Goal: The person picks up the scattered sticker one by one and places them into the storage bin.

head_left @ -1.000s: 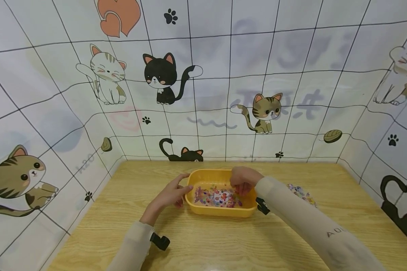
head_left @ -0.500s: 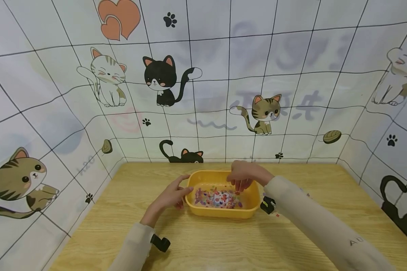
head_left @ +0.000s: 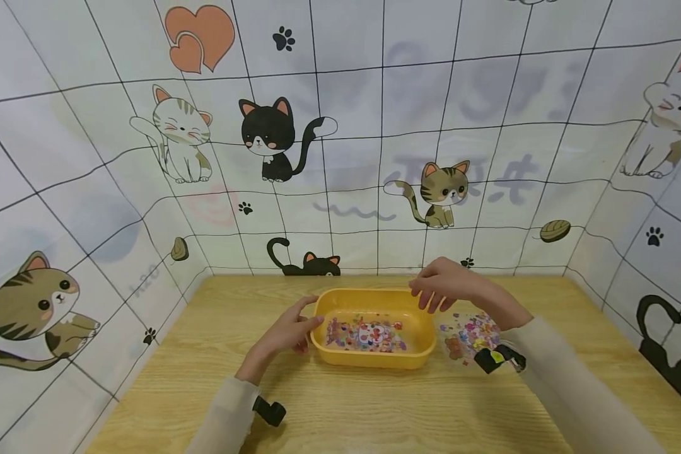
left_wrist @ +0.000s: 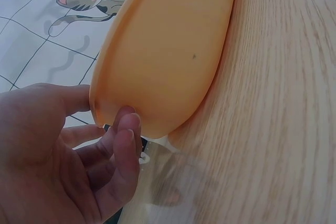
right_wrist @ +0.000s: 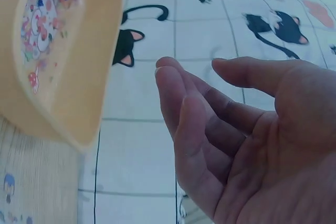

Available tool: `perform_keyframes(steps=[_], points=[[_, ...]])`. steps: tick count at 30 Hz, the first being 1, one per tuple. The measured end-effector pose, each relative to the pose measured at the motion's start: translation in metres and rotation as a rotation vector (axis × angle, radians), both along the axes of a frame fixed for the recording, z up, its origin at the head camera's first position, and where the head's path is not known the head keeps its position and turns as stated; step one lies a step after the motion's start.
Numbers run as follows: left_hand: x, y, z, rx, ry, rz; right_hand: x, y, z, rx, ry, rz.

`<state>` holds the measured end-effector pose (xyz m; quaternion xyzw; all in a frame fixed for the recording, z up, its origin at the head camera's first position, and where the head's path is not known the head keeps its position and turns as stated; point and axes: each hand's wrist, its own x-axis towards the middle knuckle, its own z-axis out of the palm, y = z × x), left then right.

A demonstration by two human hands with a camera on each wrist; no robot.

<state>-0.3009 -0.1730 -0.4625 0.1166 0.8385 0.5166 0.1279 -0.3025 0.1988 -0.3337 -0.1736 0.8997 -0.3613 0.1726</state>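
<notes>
A yellow plastic basin sits on the wooden table, with small colourful stickers spread over its bottom. My left hand holds the basin's left end, thumb at the rim and fingers curled against the outer wall. In the left wrist view those fingers press at the basin's end. My right hand hovers above the basin's back right corner, its fingers loosely bent and nothing between them. On the table right of the basin lie more colourful stickers, partly covered by the right wrist.
The wooden table reaches back to a white wall covering with cat drawings, which also closes in both sides. Small black cameras are strapped on both wrists.
My right hand has risen out of the basin and moved right, over its back right corner. A red sticker now shows where it was. The left hand keeps its hold on the basin.
</notes>
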Motion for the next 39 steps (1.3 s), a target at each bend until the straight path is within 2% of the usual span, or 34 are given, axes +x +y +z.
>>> perform_keyframes(steps=[7, 12, 16, 21, 26, 34, 39], points=[[0.0, 0.001, 0.0, 0.001, -0.005, 0.001, 0.024, 0.058, -0.005, -0.132, 0.018, -0.087], [0.001, 0.001, 0.002, 0.003, 0.0, -0.006, 0.036, 0.096, -0.023, -0.166, 0.022, -0.152], [0.001, 0.0, 0.001, -0.002, 0.003, -0.006, 0.041, 0.12, -0.044, -0.153, 0.044, -0.195], [0.002, 0.0, -0.001, 0.001, 0.003, 0.008, 0.043, 0.142, -0.075, -0.048, 0.113, -0.29], [0.002, 0.0, -0.003, 0.002, 0.002, 0.006, 0.04, 0.155, -0.1, 0.128, 0.157, -0.35], [0.002, 0.0, -0.004, 0.006, -0.001, 0.004, 0.039, 0.156, -0.119, 0.274, 0.155, -0.369], [0.001, 0.0, -0.004, 0.012, 0.0, -0.005, 0.041, 0.158, -0.118, 0.391, 0.215, -0.34]])
